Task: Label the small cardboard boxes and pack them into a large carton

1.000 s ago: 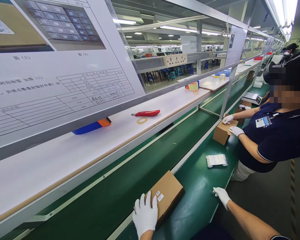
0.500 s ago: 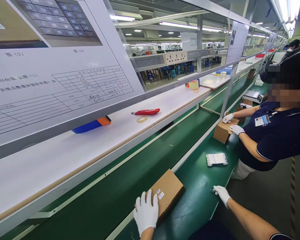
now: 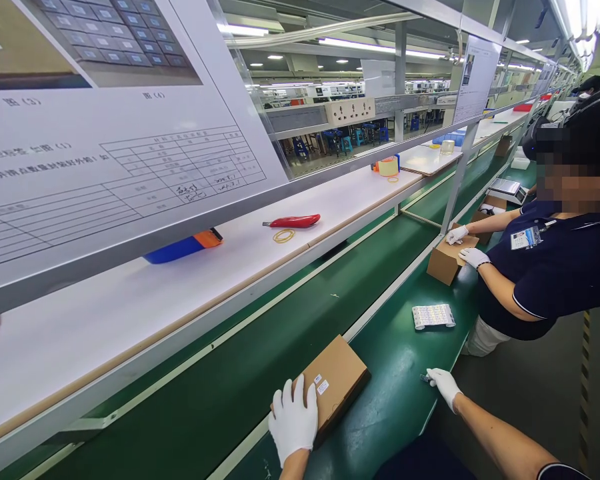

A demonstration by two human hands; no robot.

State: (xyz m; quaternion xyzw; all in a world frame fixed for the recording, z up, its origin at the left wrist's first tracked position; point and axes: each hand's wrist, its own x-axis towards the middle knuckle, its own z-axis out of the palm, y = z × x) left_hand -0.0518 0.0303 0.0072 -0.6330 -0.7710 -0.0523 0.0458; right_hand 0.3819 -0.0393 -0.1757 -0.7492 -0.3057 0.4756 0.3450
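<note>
My left hand, in a white glove, lies over the near left end of a closed brown cardboard box, its fingers spread flat on the lid. Two small white labels are stuck on the lid beside my fingertips. My right hand, also gloved, is apart from the box, at the bench's right edge. Its thumb and fingers pinch a small, thin greyish piece, too small to name. Beyond it, a roll of white printed labels rests on the green bench.
A co-worker stands at the right, both gloved hands on another cardboard box. A green conveyor belt runs left of the bench. On the white shelf lie a red utility knife, a rubber band and a blue-orange tape dispenser.
A small white scrap on the belt has shifted slightly toward the lower left. Both my hands keep their places, and the view has tilted a little.
</note>
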